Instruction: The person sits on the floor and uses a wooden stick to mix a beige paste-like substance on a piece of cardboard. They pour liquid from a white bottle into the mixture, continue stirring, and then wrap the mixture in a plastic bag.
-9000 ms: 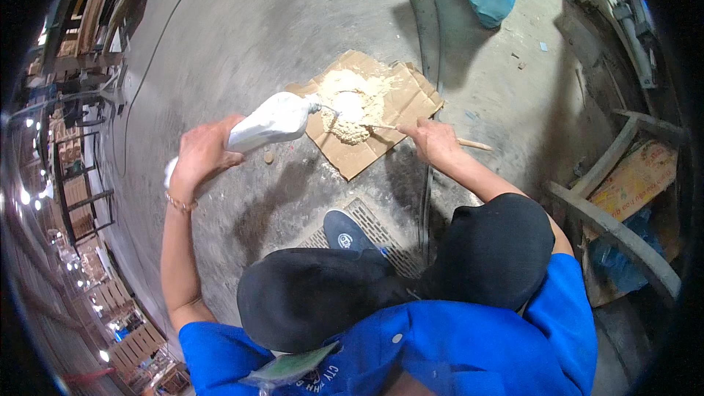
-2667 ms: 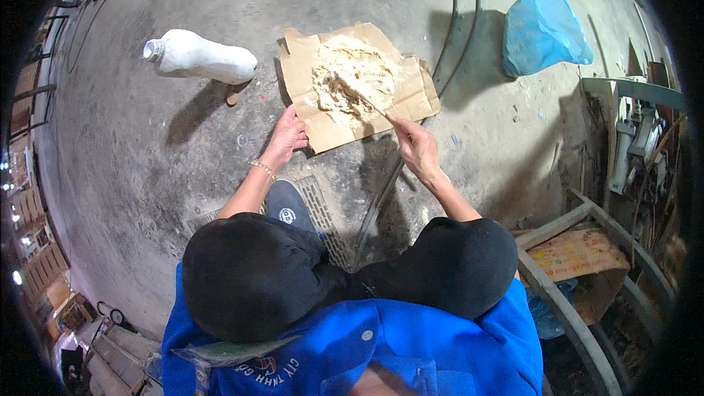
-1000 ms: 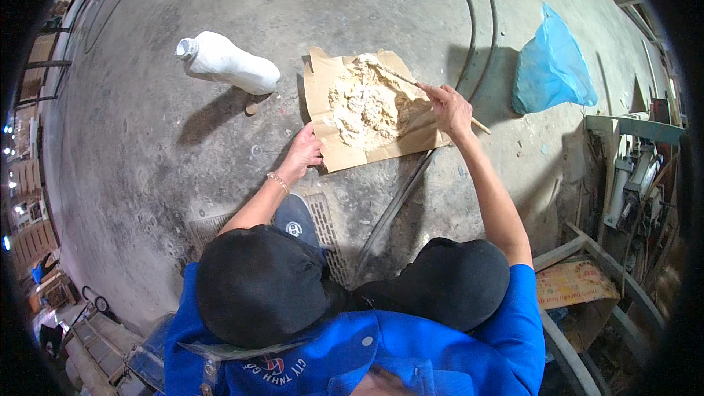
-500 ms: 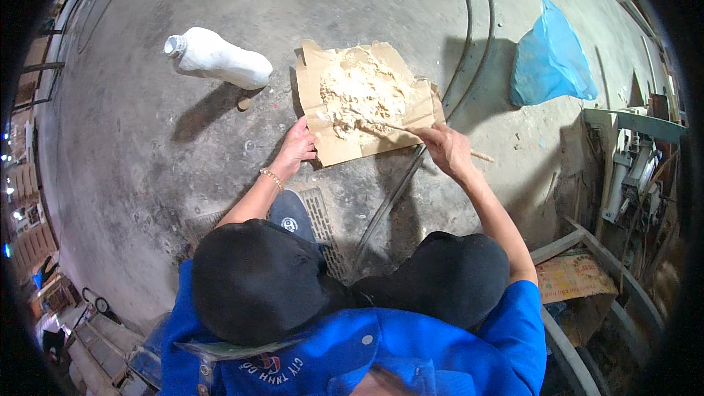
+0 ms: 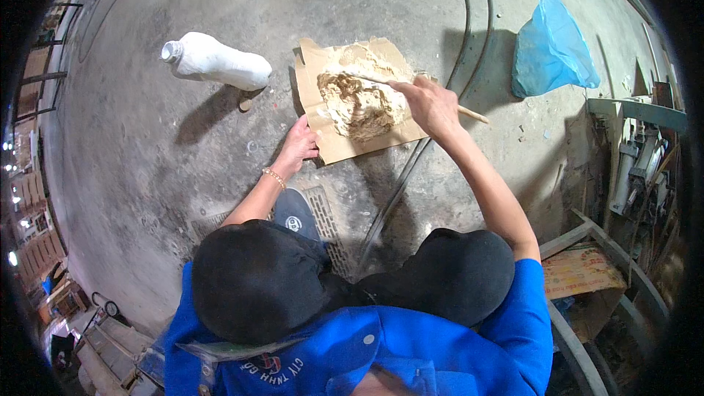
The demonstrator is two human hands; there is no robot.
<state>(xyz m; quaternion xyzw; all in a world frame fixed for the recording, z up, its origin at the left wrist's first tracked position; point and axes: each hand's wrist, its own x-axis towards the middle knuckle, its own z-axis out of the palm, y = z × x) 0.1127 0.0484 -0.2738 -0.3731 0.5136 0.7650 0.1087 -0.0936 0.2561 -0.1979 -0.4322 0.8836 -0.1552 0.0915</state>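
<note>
Head view: looking down past black-clad knees (image 5: 253, 275) at grey concrete floor (image 5: 132, 198).
Cardboard sheet (image 5: 311, 77): flat on floor, ahead of knees; loaded with pale cream mix (image 5: 367, 106).
Mix texture: thick, lumpy, spread over most of the sheet, with bare margins at left and near edge. Darker on near side; hollow or shadow, can't tell which.
White bottle (image 5: 220, 63): on floor left of sheet, apart from it, cap off, mouth toward far left; contents hidden by opaque wall.
Round brown piece (image 5: 245, 105): on floor, just beside bottle base.
Blue bag (image 5: 554, 51): thin plastic, peaked at top, on floor at right, beyond dark hoses (image 5: 490, 22); contents not readable from here.
Left hand (image 5: 297, 145): pinching near-left edge of sheet, thumb on top.
Right hand (image 5: 433, 108): fingers closed around stick (image 5: 378, 78), with far end in mix at far side and bare tail out to the right.
Vs 0.5 s ago: shifted stick from near side of mix to far side. Same left grip on sheet, same spot for bottle and bag.
Vs 9.0 s ago: bottle out of left hand, down on floor; left hand on sheet instead. Mix from powdery with white pool to wet-looking clumps.
</note>
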